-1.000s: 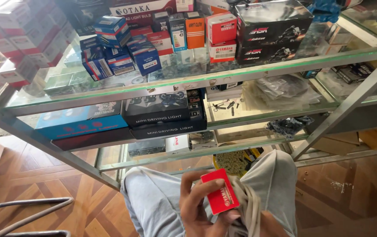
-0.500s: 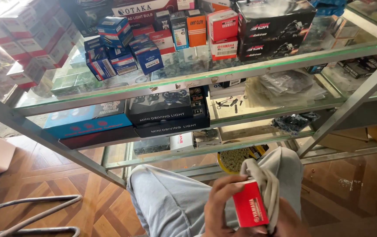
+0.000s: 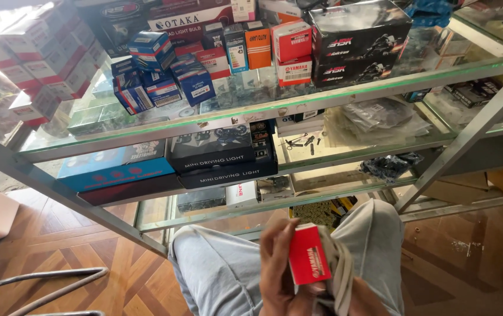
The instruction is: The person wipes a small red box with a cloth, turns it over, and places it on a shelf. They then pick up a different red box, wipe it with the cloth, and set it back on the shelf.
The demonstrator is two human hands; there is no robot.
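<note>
Small glossy red cardboard box (image 3: 309, 255) low in the frame, soft grey cloth (image 3: 338, 275) beside it, smooth clear glass shelf (image 3: 251, 108) on matt grey metal frame (image 3: 58, 187), polished wooden parquet floor (image 3: 58, 246) lower left, matt black cardboard boxes (image 3: 222, 155) at centre.

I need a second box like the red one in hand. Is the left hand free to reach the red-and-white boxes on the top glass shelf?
Probably not right away: the left hand is wrapped around the small red box. The red-and-white boxes sit uncovered on the top glass shelf, with open space in front.
</note>
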